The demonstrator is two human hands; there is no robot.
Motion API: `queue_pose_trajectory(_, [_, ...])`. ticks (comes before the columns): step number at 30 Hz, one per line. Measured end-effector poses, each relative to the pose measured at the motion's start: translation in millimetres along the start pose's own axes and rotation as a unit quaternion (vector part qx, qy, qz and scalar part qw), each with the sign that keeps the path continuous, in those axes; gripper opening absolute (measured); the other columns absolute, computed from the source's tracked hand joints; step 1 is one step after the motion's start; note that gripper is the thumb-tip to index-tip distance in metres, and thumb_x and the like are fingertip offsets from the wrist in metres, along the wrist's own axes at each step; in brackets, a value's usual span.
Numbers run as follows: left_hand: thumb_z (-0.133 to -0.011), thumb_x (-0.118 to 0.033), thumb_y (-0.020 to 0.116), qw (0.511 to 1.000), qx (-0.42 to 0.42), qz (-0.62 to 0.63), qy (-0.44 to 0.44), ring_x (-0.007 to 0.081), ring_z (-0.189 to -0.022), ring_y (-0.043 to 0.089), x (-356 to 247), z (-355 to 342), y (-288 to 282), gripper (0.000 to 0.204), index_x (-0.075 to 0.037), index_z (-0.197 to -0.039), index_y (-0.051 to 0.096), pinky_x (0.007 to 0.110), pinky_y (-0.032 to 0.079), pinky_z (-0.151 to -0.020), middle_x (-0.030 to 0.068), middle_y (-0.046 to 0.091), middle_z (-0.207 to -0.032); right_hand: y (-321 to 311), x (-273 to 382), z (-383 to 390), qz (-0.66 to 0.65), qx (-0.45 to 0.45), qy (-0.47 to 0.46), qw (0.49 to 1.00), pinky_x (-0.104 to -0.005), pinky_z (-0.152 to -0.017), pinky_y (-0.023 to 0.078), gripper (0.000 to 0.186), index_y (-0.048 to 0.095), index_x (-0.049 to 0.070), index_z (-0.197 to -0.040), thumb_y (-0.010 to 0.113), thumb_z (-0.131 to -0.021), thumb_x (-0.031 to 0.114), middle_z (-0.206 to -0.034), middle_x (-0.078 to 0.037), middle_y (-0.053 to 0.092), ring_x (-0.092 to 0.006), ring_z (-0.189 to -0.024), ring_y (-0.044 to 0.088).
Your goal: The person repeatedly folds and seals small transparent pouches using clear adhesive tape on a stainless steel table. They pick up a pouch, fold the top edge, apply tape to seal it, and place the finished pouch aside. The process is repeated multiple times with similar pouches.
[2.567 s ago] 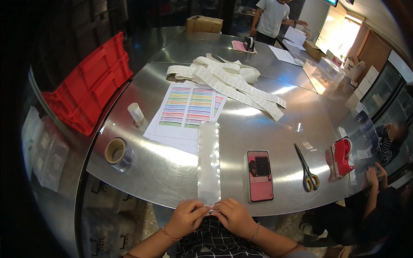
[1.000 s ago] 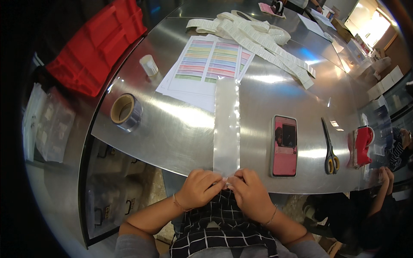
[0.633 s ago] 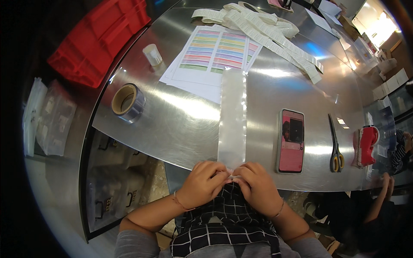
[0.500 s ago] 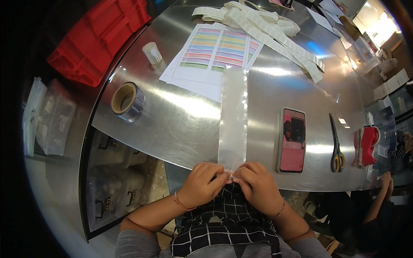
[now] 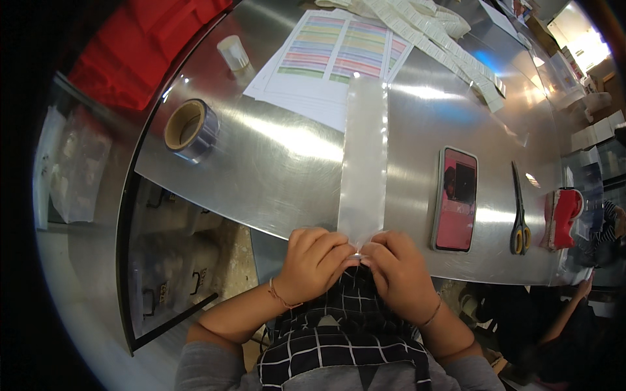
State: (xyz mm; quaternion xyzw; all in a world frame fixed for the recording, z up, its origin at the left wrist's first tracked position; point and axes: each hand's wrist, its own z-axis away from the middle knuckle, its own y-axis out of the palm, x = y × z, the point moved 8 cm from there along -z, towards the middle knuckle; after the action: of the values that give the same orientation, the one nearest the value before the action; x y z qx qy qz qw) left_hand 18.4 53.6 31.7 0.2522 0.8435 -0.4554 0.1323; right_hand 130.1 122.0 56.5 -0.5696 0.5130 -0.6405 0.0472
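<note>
A long, narrow clear plastic bag (image 5: 363, 163) lies flat on the steel table, running away from me, with its far end over printed sheets. At the table's near edge, the fingers of my left hand (image 5: 316, 264) are closed on the left side of the bag's near end. On the other side, my right hand (image 5: 402, 277) grips the same end in a pinch. The fingertips of both hands nearly meet there, with the plastic bunched between them. A small pale bit shows at that spot, too small to name.
Right of the bag are a phone (image 5: 455, 202), scissors (image 5: 520, 225) and a red tape dispenser (image 5: 564, 218). To the left stand a tape roll (image 5: 189, 129) and a white-capped container (image 5: 233, 53). Colour-striped sheets (image 5: 297, 94) and label strips (image 5: 443, 39) lie beyond. A co-worker's arm (image 5: 566, 313) shows at right.
The whole view has shifted, so the table's things sit higher and slightly to the right. Both hands keep their pinch on the bag's near end, fingers slightly rearranged.
</note>
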Motion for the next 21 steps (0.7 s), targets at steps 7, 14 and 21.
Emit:
queue_pose_trajectory(7, [-0.083,-0.022,0.077,0.995,0.06,0.037,-0.075,0.0221,-0.092,0.058,4.0,-6.2,2.8,0.023,-0.009,-0.099,0.069,0.038,0.042,-0.081,0.0015,0.063,-0.099,1.6,0.2,-2.4,0.022,0.004,-0.011,1.0,-0.0393,-0.076,0.05,0.027,0.066,0.001,-0.105,0.066,-0.078,-0.004,-0.099,-0.015,0.058,-0.0322,-0.087,0.057])
queue_pose_trajectory(14, [-0.082,-0.023,0.078,0.999,0.023,-0.001,-0.03,0.0209,-0.09,0.057,-1.2,-2.8,2.0,0.02,-0.01,-0.097,0.071,0.037,0.041,-0.079,0.0013,0.062,-0.097,4.3,1.9,-0.5,0.088,-0.004,-0.05,0.995,-0.0358,-0.075,0.051,0.033,0.07,0.0,-0.108,0.068,-0.075,-0.004,-0.1,-0.013,0.059,-0.0296,-0.091,0.056])
queue_pose_trajectory(21, [-0.081,-0.027,0.078,1.0,-0.006,-0.005,-0.013,0.0191,-0.086,0.057,0.9,1.1,3.8,0.027,-0.011,-0.102,0.073,0.036,0.041,-0.075,0.0004,0.06,-0.092,6.6,-1.8,6.9,0.13,-0.022,-0.042,0.99,-0.035,-0.076,0.052,0.034,0.07,-0.001,-0.11,0.068,-0.076,-0.002,-0.102,-0.012,0.06,-0.0291,-0.095,0.057])
